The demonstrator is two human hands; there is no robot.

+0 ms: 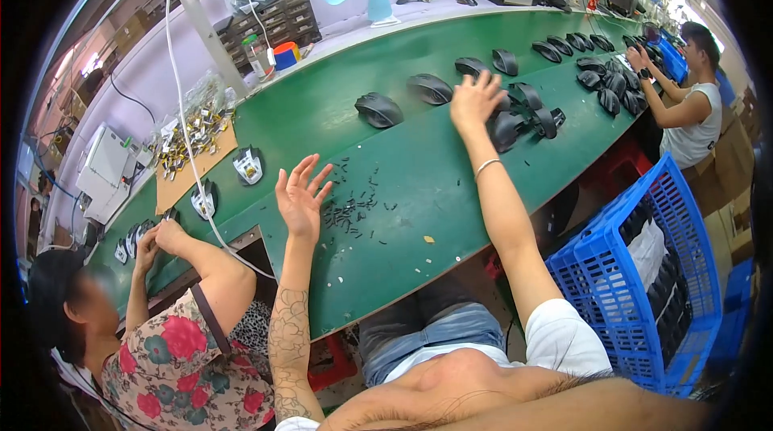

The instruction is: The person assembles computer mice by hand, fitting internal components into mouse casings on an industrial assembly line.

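Observation:
My left hand (301, 199) is raised over the green bench (403, 222), palm up and fingers apart, with nothing in it. Beside it lie many small black pieces (346, 212), scattered on the bench. My right hand (477, 101) reaches out with fingers spread, close to a black computer mouse (470, 66); whether it touches the mouse I cannot tell. Just right of that hand sits a small group of black mouse shells (527, 96), partly hidden by it. Two more mice, a dark one (378, 110) and a blurred one (430, 89), stand to its left.
A co-worker in a flowered shirt (177, 362) works at the left near opened mice (248, 165) and a cardboard sheet of small metallic parts (193, 140). Another person (694, 109) sits far right by piled mice (609, 99). A blue crate (596, 270) stands at my right.

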